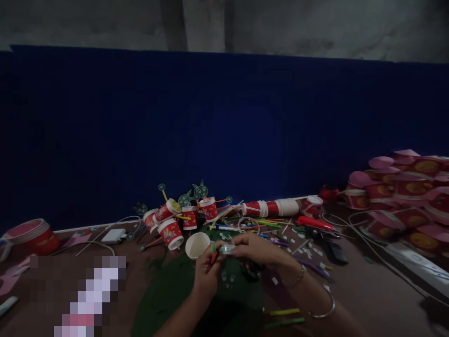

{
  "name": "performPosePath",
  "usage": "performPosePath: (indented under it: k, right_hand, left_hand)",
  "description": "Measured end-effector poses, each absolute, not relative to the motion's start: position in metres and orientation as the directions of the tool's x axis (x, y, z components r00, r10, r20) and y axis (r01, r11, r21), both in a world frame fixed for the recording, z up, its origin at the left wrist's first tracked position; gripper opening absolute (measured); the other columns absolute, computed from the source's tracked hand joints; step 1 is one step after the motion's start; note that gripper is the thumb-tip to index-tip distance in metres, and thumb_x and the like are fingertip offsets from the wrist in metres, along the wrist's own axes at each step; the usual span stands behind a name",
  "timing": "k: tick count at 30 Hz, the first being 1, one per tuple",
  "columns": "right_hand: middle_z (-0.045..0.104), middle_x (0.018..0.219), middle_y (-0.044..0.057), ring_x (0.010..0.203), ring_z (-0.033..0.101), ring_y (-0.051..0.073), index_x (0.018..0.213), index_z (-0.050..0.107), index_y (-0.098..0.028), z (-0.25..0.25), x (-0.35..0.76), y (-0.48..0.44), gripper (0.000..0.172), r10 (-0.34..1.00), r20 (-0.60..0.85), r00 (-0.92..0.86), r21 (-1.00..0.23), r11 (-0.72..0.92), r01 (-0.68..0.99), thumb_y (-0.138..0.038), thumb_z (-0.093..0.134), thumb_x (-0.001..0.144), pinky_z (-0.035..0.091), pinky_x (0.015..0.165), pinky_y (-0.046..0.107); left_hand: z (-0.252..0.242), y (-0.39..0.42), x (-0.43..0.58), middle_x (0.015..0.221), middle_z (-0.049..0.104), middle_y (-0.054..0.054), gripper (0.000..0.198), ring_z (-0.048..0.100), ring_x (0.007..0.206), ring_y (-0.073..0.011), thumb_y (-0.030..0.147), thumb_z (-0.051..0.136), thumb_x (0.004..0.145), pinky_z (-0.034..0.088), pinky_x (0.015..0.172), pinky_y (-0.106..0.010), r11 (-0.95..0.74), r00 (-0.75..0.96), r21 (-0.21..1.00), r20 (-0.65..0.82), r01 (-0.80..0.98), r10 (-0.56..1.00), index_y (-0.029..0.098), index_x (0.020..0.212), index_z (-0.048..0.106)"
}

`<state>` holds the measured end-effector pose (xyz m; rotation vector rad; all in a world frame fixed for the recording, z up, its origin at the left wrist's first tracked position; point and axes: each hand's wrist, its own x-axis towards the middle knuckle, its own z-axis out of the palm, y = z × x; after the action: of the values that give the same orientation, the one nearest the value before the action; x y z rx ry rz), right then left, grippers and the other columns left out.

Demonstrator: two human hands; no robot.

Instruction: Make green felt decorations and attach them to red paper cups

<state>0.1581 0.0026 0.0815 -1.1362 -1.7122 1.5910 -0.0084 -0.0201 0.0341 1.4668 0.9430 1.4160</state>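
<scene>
A: Where is the shiny piece (227, 249)?
B: Between the two hands, above the dark green sheet (164, 299) at the front middle of the table (368, 299). Its exact type cannot be told.

A: State of the fingers?
B: Right hand (259, 248): thumb and fingertips pinched on the shiny piece. Left hand (206, 276): fingers closed on a small green-and-red piece (213, 255) next to it. Whether the two pieces are joined cannot be told.

A: Nearest items?
B: A paper cup (197, 244), mouth up, just beyond the left hand; contact cannot be confirmed.

A: Toward the rear edge?
B: Left of centre, a cluster of decorated cups (170, 234). Right of centre, a row of nested cups (287, 207) lying on its side, with a red-handled tool (315, 223) nearer the front.

A: Outer areas?
B: Rear right corner: a pile of red-and-pink cups (400, 192). Left side: a white adapter (113, 236).
</scene>
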Motion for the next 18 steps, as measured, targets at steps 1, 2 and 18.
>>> performPosePath:
  k: [1, 2, 18]
  right_hand:
    - [0.046, 0.05, -0.006, 0.045, 0.041, 0.007, 0.067, 0.06, -0.015, 0.08, 0.159, 0.003, 0.011, 0.845, -0.155, -0.512, -0.972, -0.04, 0.23, -0.026, 0.058, 0.068, 0.032, 0.042, 0.017]
    - [0.046, 0.05, -0.006, 0.045, 0.041, 0.007, 0.067, 0.059, -0.015, 0.079, 0.159, 0.004, 0.011, 0.841, -0.151, -0.52, -0.973, -0.033, 0.229, -0.025, 0.058, 0.068, 0.032, 0.042, 0.017]
    - [0.039, 0.048, -0.007, 0.04, 0.039, 0.006, 0.06, 0.053, -0.016, 0.077, 0.145, 0.001, 0.011, 0.919, -0.131, -0.372, -0.952, -0.012, 0.306, -0.017, 0.045, 0.068, 0.03, 0.038, 0.016]
  left_hand:
    - [0.034, -0.02, -0.008, 0.073, 0.065, -0.005, 0.023, 0.057, 0.07, -0.0188, 0.033, 0.06, 0.073, 0.045, 0.067, -0.027, -0.34, 0.074, 0.939, 0.343, -0.048, 0.937, 0.015, 0.085, 0.069]
    - [0.034, -0.02, -0.009, 0.073, 0.065, -0.005, 0.023, 0.057, 0.07, -0.0187, 0.033, 0.06, 0.074, 0.045, 0.067, -0.027, -0.34, 0.083, 0.939, 0.344, -0.051, 0.935, 0.016, 0.085, 0.069]
    - [0.034, -0.019, -0.011, 0.071, 0.063, -0.003, 0.021, 0.055, 0.071, -0.0184, 0.033, 0.06, 0.073, 0.042, 0.068, -0.026, -0.342, 0.057, 0.939, 0.34, 0.038, 0.939, 0.016, 0.083, 0.069]
